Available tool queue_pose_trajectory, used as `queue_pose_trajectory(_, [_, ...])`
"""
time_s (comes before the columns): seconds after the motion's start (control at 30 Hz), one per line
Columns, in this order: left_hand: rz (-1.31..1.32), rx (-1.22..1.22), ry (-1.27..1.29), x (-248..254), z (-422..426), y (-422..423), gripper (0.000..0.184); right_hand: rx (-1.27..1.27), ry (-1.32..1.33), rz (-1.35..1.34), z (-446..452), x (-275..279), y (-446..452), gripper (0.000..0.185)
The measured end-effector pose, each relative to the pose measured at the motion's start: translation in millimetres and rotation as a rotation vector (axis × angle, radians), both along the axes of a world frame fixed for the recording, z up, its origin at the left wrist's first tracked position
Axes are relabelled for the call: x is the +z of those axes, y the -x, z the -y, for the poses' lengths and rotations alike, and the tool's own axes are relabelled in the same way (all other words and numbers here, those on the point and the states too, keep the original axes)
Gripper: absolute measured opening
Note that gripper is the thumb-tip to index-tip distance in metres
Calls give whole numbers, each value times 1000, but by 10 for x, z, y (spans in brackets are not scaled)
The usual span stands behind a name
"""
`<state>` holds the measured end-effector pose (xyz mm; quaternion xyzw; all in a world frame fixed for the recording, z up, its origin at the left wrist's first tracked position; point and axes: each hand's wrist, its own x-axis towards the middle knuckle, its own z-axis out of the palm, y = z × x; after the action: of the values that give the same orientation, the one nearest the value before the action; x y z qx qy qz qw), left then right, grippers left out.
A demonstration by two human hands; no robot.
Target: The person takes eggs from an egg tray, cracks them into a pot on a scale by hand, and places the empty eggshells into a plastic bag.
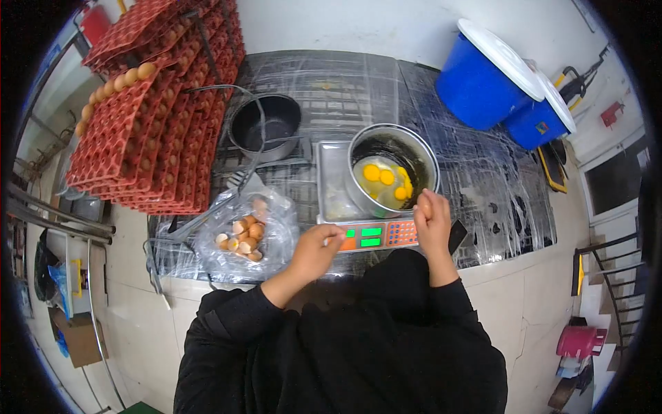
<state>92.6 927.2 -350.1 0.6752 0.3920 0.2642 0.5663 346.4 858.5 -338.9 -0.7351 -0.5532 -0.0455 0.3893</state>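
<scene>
My right hand (434, 224) is closed on a brown egg (426, 200) at the right rim of a metal pot (357, 141). Inside the pot lie several raw eggs (386, 177) with whole yellow yolks and clear whites. The pot stands on the steel plate of a digital scale (332, 172). Lit green displays and a keypad line the scale's front. My left hand (317, 248), its fingers curled together, is at the left end of the display panel; I see nothing in it. Left of it, cracked eggshells (248, 238) lie on a clear plastic bag (279, 252).
Tall stacked red egg trays (103, 155) with eggs fill the left side. A dark empty pot (276, 148) stands behind the shells, with a cable (260, 110) across it. Blue lidded buckets (476, 83) stand at the back right. Plastic film covers the table (476, 186).
</scene>
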Motion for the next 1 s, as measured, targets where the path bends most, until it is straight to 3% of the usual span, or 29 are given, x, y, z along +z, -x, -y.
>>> queue_pose_trajectory(0.1, [112,47,-10,-85,-64,-157,17,-30,49,17,21,-226,-316,37])
queue_pose_trajectory(0.47, [6,-29,-172,110,-54,-628,21,60,75,-158,-39,-238,-499,39])
queue_pose_trajectory(0.57, [-43,-70,-244,249,-84,-778,22,69,155,-146,-51,-326,-552,41])
queue_pose_trajectory(0.67, [-75,-124,-311,390,-147,-938,26,108,51,-57,-116,-269,-610,39])
queue_pose_trajectory(0.77, [3,-146,-492,459,-243,-1162,32,153,141,-1264,-235,58,-608,40])
queue_pose_trajectory(0.87, [92,-169,-659,530,-417,-1368,37,315,172,-1679,-345,442,-531,44])
queue_pose_trajectory(0.9, [117,-177,-703,558,-490,-1418,39,330,214,-1645,-381,506,-496,42])
queue_pose_trajectory(1.0, [-7,-340,-477,624,-725,-1449,41,334,232,-1649,-528,477,-443,36])
